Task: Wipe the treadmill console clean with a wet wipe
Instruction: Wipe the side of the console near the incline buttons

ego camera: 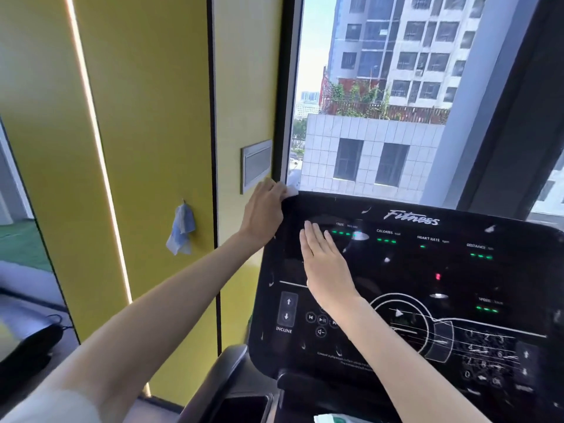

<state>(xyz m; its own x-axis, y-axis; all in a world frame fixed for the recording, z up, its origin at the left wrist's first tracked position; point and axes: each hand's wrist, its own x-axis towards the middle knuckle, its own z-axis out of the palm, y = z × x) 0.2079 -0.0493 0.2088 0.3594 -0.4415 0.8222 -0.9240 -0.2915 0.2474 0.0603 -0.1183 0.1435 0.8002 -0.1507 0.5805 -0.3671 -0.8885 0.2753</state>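
Note:
The black treadmill console (pixel 427 270) fills the right half of the view, with green readouts, an INCLINE pad and a number pad. At its top left corner my left hand (pixel 264 213) presses a white wet wipe (pixel 291 191); only a small corner of the wipe shows past my fingers. My right hand (pixel 325 264) lies flat on the console's left part, fingers straight and together, palm down, holding nothing. White smears and flecks dot the console's surface.
A yellow wall panel (pixel 146 148) stands close on the left, with a blue and white cloth (pixel 180 230) hanging from a hook. A window (pixel 381 96) is behind the console. A green and white packet (pixel 335 419) peeks in at the bottom edge.

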